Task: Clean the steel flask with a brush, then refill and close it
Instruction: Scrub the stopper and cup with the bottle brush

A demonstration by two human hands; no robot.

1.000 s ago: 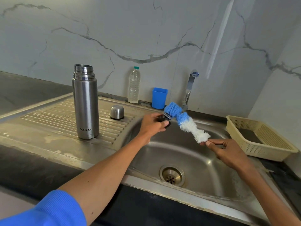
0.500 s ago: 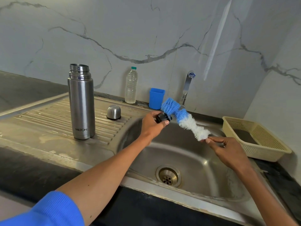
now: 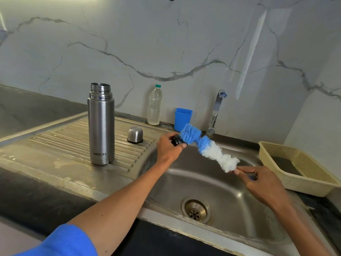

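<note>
The steel flask (image 3: 101, 124) stands upright and uncapped on the ribbed drainboard (image 3: 60, 139), left of the sink. Its steel cap (image 3: 135, 134) sits on the drainboard just to its right. My left hand (image 3: 168, 149) grips a small black stopper (image 3: 176, 140) over the sink's left rim. My right hand (image 3: 258, 180) pinches the handle of the blue-and-white bottle brush (image 3: 206, 146). The brush's blue tip touches the stopper; its white end is by my right fingers. The handle is mostly hidden in my hand.
The steel sink basin (image 3: 230, 191) with its drain (image 3: 196, 209) lies below both hands. A tap (image 3: 216, 111), a blue cup (image 3: 183, 119) and a clear plastic water bottle (image 3: 155, 105) line the marble wall. A cream plastic basket (image 3: 299, 167) sits at the right.
Both hands keep their hold on the stopper and brush. The brush has shifted only slightly against the stopper; the rest is camera motion.
</note>
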